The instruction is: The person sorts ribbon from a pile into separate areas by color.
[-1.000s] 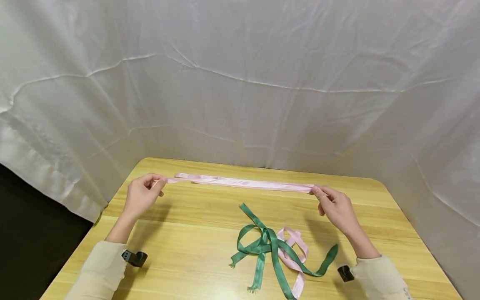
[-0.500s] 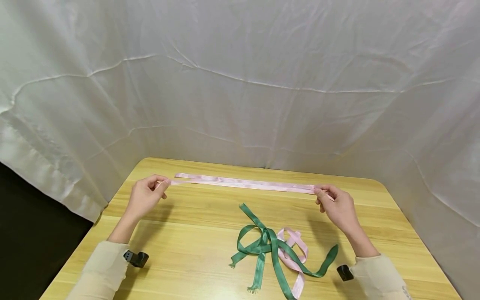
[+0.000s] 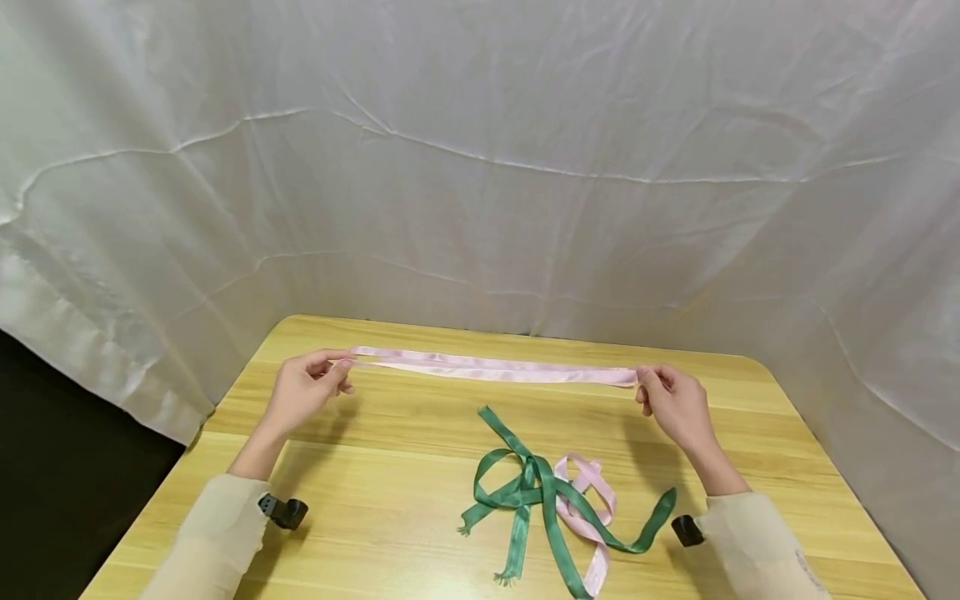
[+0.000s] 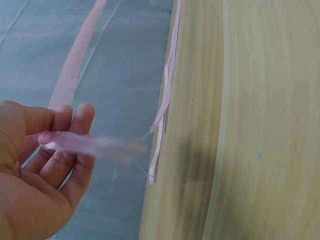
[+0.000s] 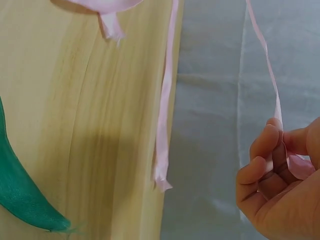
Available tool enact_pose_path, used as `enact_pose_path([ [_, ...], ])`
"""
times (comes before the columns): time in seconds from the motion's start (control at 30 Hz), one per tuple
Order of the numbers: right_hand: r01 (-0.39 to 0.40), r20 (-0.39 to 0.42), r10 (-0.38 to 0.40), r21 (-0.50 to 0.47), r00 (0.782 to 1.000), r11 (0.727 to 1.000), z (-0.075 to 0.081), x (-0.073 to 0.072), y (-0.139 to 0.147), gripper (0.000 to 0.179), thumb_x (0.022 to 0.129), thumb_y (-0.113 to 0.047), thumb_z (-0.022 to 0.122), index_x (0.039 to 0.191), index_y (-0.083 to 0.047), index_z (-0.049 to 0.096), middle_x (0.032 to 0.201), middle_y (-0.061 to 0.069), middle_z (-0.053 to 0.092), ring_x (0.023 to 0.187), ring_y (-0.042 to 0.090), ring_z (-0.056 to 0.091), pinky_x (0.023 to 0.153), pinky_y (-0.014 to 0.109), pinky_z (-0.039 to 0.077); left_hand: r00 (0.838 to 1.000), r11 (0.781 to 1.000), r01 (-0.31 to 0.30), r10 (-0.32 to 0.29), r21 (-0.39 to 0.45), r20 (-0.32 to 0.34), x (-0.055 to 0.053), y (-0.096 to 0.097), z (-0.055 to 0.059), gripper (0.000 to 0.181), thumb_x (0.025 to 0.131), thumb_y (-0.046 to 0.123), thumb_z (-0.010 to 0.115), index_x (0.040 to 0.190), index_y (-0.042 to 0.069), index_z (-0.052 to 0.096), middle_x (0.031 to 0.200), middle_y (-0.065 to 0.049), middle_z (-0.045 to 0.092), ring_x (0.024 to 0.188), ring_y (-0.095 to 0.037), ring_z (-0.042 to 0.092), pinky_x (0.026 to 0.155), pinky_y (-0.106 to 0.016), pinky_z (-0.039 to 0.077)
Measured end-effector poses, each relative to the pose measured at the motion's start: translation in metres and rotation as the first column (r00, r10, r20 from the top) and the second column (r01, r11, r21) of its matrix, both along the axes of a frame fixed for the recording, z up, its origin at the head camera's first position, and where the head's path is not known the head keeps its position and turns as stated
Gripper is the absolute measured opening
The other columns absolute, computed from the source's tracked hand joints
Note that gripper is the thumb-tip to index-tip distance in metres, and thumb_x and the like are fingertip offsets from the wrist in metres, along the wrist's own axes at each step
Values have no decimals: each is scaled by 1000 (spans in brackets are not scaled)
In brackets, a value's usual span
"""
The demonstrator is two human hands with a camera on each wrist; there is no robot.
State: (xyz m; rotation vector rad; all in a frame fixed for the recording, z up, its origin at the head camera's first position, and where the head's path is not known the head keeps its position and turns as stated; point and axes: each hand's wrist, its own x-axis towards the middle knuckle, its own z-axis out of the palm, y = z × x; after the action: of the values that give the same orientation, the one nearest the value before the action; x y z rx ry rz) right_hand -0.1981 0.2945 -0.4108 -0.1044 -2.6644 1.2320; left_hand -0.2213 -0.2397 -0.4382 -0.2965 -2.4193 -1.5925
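A pink satin ribbon [image 3: 510,375] stretches between my two hands, above the far part of the table. My left hand [image 3: 309,387] pinches one end between thumb and fingers; a short tail of ribbon [image 4: 95,145], blurred, sticks out past the fingertips. Curled fingers of my right hand [image 3: 677,407] grip the other end, and a bit of ribbon [image 5: 299,166] shows inside that hand. More pink ribbon [image 5: 163,110] lies along the table's far edge, under the held one. In the left wrist view its loose ends [image 4: 153,175] show two strands.
On the wooden table [image 3: 390,492], a green ribbon [image 3: 517,550] with frayed ends lies in loose loops across a second, looped pink ribbon [image 3: 597,575]. White cloth [image 3: 480,208] hangs behind the table and at both sides. Dark space [image 3: 60,467] shows at the left.
My left hand has moved right, toward the resting ribbon's left end. My right hand has shifted slightly right, and the held ribbon has moved right with them. The ribbons nearer me have stayed put.
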Motion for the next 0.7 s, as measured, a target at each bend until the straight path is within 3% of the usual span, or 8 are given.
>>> enact_pose_path([
  [0.1,3,13,-3,0,1000,1000,-4,-6,2,46,111,-41,50,114,0,70,80,12,70,62,15,63,53,27,43,997,996,13,-20,87,77,-6,4,-2,26,103,6,67,121,-11,71,87,-22,77,72,-12,77,68,-28,63],
  [0.3,21,48,-21,2,999,1000,-11,-18,4,43,111,-37,50,115,0,70,81,12,71,61,14,63,53,25,44,972,976,8,-58,217,226,-20,11,-5,33,104,9,64,128,-15,66,89,-3,80,78,-7,78,77,-22,62],
  [0.37,22,58,-21,-8,998,1000,-13,-22,4,40,111,-34,51,115,1,70,81,12,71,61,14,63,54,25,45,967,974,12,-68,224,244,-24,13,-7,33,105,9,63,129,-14,65,85,0,79,77,-9,78,79,-23,62],
  [0.57,29,74,-28,-14,997,999,-19,-31,6,35,111,-27,53,112,4,70,75,1,69,59,12,61,55,24,45,963,980,25,-77,198,258,-35,19,-9,31,104,8,64,128,-12,67,81,-9,78,69,-13,76,75,-33,64],
  [0.7,29,85,-27,-14,996,999,-23,-33,9,33,110,-23,54,113,6,70,77,0,71,60,13,62,56,23,46,955,981,13,-70,194,288,-37,19,-10,31,104,8,65,128,-12,68,81,-6,77,69,-11,75,75,-30,64],
])
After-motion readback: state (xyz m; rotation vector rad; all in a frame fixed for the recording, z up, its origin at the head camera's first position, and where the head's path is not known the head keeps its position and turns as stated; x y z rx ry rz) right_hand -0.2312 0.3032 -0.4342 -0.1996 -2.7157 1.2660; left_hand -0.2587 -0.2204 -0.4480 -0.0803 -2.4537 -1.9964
